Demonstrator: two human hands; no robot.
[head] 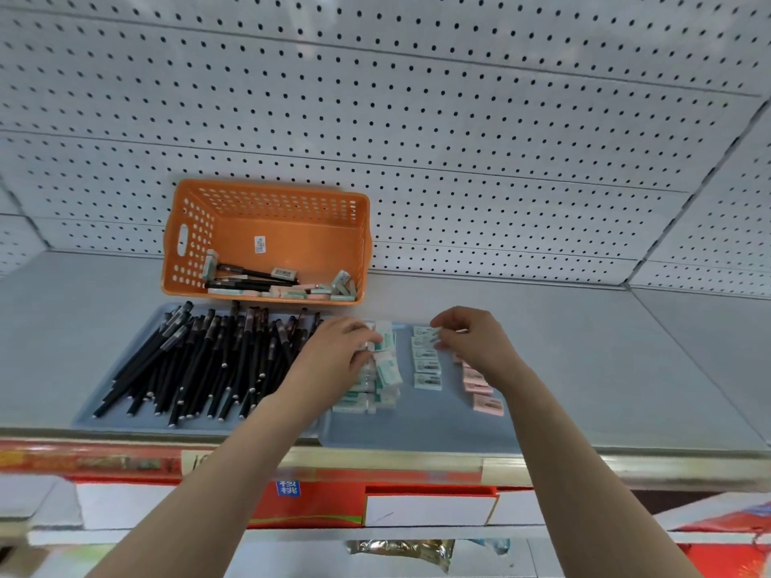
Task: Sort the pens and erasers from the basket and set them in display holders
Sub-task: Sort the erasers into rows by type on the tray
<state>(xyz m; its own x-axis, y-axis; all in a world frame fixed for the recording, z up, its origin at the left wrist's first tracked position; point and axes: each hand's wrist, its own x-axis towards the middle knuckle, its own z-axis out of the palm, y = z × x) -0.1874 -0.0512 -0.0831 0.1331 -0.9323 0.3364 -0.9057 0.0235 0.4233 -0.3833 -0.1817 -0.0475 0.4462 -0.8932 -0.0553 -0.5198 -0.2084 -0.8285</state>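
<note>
Placing erasers: my left hand (342,348) grips one on top of the loose green pile (386,375) beneath it. My right hand (469,333) pinches an eraser (425,331) at the far end of the middle row (426,367) between the hands.

Risk: the pile leans, so a nudge from my left wrist could spill it toward the pens (200,360) just left of that hand. My right forearm hangs over the pink row (486,402) and could drag it across the eraser tray (417,427).

Counts:
- middle row: five
- pink: about four, some hidden
- pile: roughly ten, unsure
- pens: thirty-plus, too packed to count

Basket (267,194) beyond my left hand: about three pens, around ten erasers.
</note>
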